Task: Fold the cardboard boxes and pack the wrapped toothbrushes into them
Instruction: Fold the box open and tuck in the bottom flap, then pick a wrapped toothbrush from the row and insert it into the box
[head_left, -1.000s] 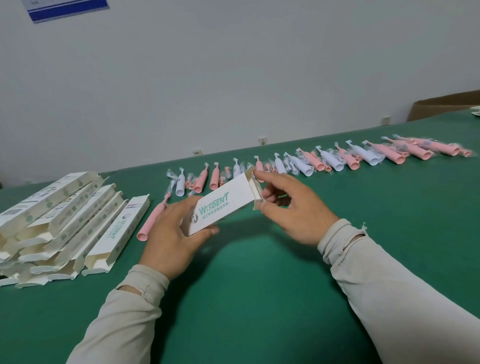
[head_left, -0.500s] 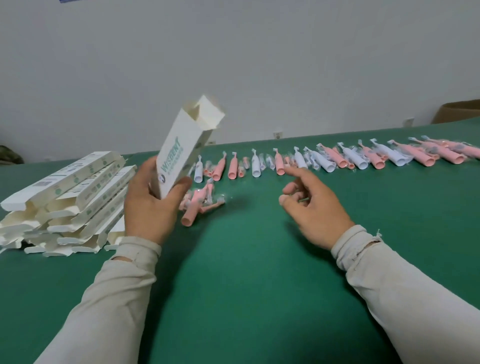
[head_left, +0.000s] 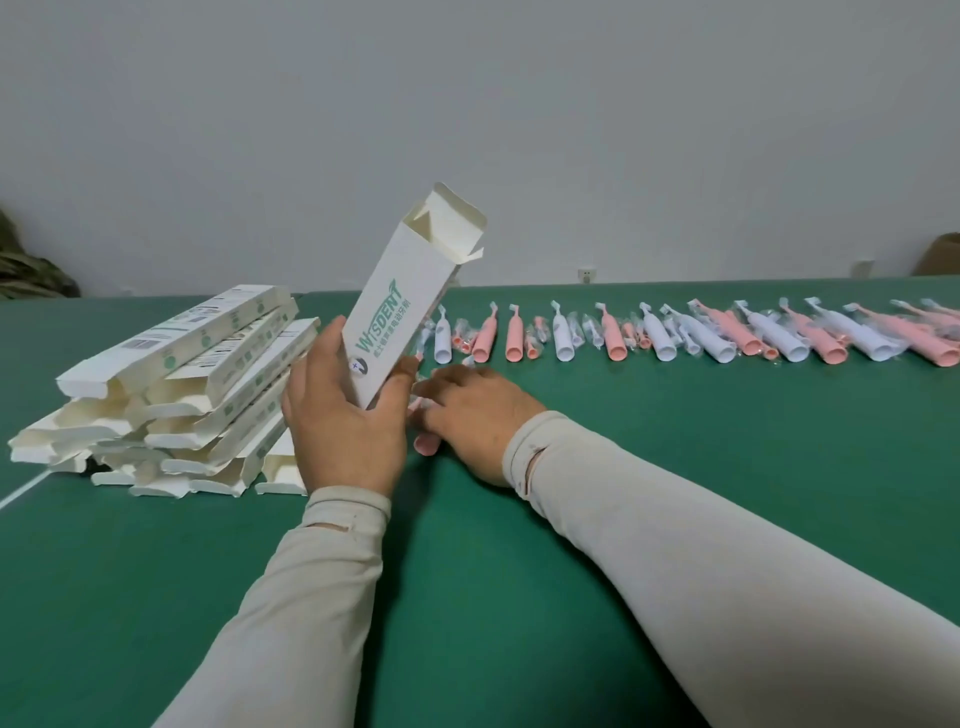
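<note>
My left hand (head_left: 343, 421) grips the lower end of a white WISDENT cardboard box (head_left: 400, 306), tilted upright with its top flaps open. Just to its right, my right hand (head_left: 472, 415) lies on a wrapped pink toothbrush (head_left: 427, 444) on the green table; its fingers curl over it, and only the pink base shows. A long row of wrapped pink and white toothbrushes (head_left: 665, 338) runs along the table behind my hands, out to the right edge.
A heap of flat, unfolded white boxes (head_left: 171, 395) lies on the green table (head_left: 467, 597) at the left, close to my left hand. A grey wall stands behind the table. A brown carton (head_left: 943, 257) sits at the far right.
My left hand lifted the box from level to upright. My right hand let go of its flaps, swung left and came down on a pink toothbrush beside the box.
</note>
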